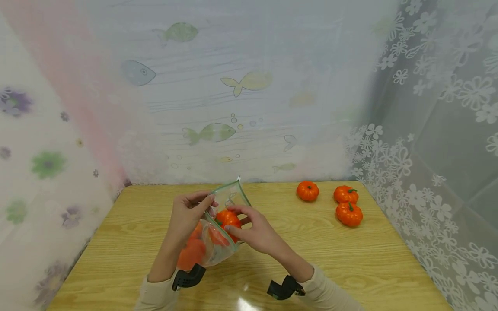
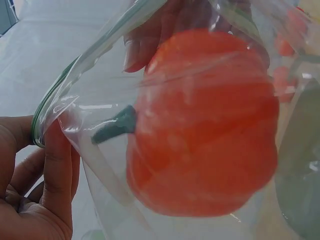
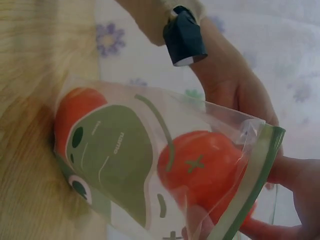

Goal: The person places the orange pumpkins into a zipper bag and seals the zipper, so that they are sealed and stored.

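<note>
Bag (image 1: 218, 233) mouth tilts up toward the bench's far edge, held above mid-bench. The left hand (image 1: 186, 216) pinches its near-left lip, while the right hand (image 1: 254, 233) grips an orange pumpkin (image 1: 228, 219) right at the opening. Three more pumpkins (image 1: 342, 203) sit well apart near the far right corner, closer to the right hand.

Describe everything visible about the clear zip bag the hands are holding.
The zip bag is clear, thin plastic with a green zip strip along its mouth and a green cartoon print on one side. It is held open above the wooden table, mouth tilted up. The left hand pinches one edge of the mouth; the right hand holds a small orange pumpkin at the opening. More orange pumpkins show through the plastic lower down; their number is unclear.
</note>
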`<move>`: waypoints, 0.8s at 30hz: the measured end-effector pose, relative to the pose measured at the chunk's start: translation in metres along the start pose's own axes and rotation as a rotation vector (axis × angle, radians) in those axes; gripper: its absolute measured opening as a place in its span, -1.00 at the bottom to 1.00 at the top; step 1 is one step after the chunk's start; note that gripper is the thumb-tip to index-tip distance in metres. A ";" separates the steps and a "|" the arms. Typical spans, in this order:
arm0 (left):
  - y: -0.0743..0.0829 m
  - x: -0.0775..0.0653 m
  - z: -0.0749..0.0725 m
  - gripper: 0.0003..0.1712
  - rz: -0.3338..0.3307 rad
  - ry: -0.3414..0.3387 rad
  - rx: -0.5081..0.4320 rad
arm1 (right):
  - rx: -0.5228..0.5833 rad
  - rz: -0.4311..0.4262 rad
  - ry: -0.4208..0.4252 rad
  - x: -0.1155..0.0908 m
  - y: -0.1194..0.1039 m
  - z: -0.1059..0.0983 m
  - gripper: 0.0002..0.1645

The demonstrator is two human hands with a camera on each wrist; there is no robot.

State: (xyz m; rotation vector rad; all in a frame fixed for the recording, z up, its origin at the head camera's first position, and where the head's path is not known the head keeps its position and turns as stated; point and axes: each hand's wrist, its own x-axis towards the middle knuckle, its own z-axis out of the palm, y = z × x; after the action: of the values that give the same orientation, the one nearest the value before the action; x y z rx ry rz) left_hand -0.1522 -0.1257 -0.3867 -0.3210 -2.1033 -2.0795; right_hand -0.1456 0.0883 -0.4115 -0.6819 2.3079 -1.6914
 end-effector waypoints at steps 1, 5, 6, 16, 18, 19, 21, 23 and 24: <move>0.000 0.000 0.000 -0.67 0.001 0.002 0.002 | 0.002 -0.001 -0.010 0.000 0.000 0.000 -0.43; -0.001 0.000 0.000 -0.67 0.005 0.008 0.011 | 0.014 0.004 -0.039 -0.001 0.001 0.000 -0.47; -0.002 0.000 -0.001 -0.67 0.005 0.009 0.013 | 0.016 0.005 -0.041 -0.001 0.001 0.000 -0.48; -0.006 0.011 -0.008 -0.68 0.012 -0.009 0.007 | 0.108 -0.019 0.006 0.008 0.003 0.001 -0.51; -0.007 0.014 -0.010 -0.68 0.016 -0.014 0.008 | 0.147 -0.056 0.023 0.011 0.004 0.001 -0.52; -0.008 0.015 -0.011 -0.68 0.018 -0.017 0.009 | 0.174 -0.086 0.036 0.012 0.005 0.001 -0.53; -0.009 0.018 -0.013 -0.68 0.020 -0.020 0.010 | 0.238 -0.154 0.086 0.015 0.005 0.001 -0.55; -0.011 0.021 -0.015 -0.69 0.020 -0.024 0.005 | 0.309 -0.234 0.167 0.017 0.008 0.001 -0.60; -0.011 0.023 -0.016 -0.70 0.020 -0.026 0.001 | 0.345 -0.275 0.216 0.018 0.010 0.001 -0.63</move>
State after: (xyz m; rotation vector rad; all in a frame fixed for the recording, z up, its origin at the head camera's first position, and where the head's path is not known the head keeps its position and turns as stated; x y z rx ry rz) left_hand -0.1774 -0.1412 -0.3912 -0.3694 -2.1061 -2.0742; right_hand -0.1635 0.0814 -0.4195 -0.8041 2.0399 -2.3194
